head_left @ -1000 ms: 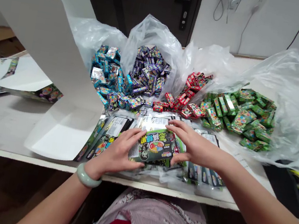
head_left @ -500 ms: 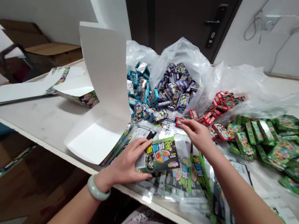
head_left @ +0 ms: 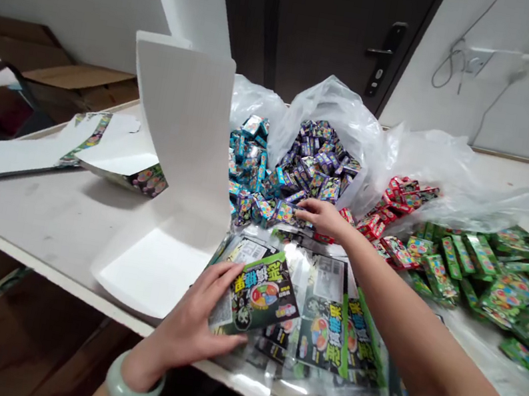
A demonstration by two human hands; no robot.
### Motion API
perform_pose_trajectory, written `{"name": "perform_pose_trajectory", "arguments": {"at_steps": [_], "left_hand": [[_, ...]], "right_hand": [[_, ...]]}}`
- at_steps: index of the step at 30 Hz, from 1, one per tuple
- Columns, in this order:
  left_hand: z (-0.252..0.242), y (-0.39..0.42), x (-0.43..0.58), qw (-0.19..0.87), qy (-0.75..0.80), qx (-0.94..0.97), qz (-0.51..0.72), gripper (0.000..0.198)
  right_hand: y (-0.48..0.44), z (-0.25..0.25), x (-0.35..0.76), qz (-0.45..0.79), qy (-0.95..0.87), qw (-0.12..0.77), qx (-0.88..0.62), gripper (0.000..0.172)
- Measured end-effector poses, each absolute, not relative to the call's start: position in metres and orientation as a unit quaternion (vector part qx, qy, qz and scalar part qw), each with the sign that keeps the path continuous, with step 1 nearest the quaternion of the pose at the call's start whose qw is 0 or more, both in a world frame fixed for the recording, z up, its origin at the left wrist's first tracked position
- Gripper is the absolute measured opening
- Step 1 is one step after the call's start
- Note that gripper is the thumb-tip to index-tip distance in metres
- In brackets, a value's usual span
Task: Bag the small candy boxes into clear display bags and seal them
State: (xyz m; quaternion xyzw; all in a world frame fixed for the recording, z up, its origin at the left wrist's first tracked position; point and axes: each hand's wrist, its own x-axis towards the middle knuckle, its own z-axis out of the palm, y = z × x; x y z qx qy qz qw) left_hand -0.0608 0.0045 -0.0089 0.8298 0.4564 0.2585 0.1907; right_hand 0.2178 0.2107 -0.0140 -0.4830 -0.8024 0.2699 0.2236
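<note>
In the lower middle, my left hand grips a black and green printed candy pouch, thumb along its near edge and fingers over its left side. My right hand reaches to the front of the purple heap, its fingertips closed on the end of a small purple candy box. A red candy box lies just under that hand. Below it, more flat printed pouches in clear plastic are spread along the table's near edge.
Behind stand clear bags with blue boxes and purple boxes. Red boxes and green boxes lie to the right. A white folded card sheet stands upright at left; cardboard boxes sit beyond the table.
My right hand has moved left from a red box to the purple boxes. My left hand still holds the pouch, now lower and further left in view; the view has shifted slightly.
</note>
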Motion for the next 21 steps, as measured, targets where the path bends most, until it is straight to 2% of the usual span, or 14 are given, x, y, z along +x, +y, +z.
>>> {"name": "perform_pose_trajectory", "arguments": {"at_steps": [4, 7, 9, 12, 15, 19, 21], "left_hand": [[-0.01, 0.008, -0.065, 0.168, 0.471, 0.826, 0.261, 0.089], [-0.012, 0.011, -0.06, 0.157, 0.47, 0.83, 0.258, 0.088], [-0.013, 0.013, -0.055, 0.154, 0.458, 0.839, 0.25, 0.089], [-0.015, 0.017, -0.046, 0.145, 0.441, 0.854, 0.233, 0.09], [-0.014, 0.021, -0.041, 0.133, 0.429, 0.866, 0.218, 0.091], [-0.009, 0.026, -0.036, 0.127, 0.418, 0.877, 0.203, 0.089], [-0.009, 0.026, -0.034, 0.128, 0.419, 0.876, 0.201, 0.088]], "right_hand": [[0.153, -0.003, 0.255, 0.247, -0.787, 0.248, -0.507, 0.022], [0.098, 0.003, 0.278, 0.08, -0.81, 0.22, -0.539, 0.025], [0.068, 0.004, 0.287, 0.01, -0.835, 0.156, -0.528, 0.037], [0.047, 0.005, 0.3, 0.087, -0.854, 0.133, -0.495, 0.067], [0.052, 0.004, 0.318, 0.153, -0.847, 0.148, -0.487, 0.077], [0.055, -0.004, 0.329, 0.168, -0.846, 0.079, -0.499, 0.098], [0.046, -0.011, 0.324, 0.157, -0.835, 0.075, -0.523, 0.099]]}}
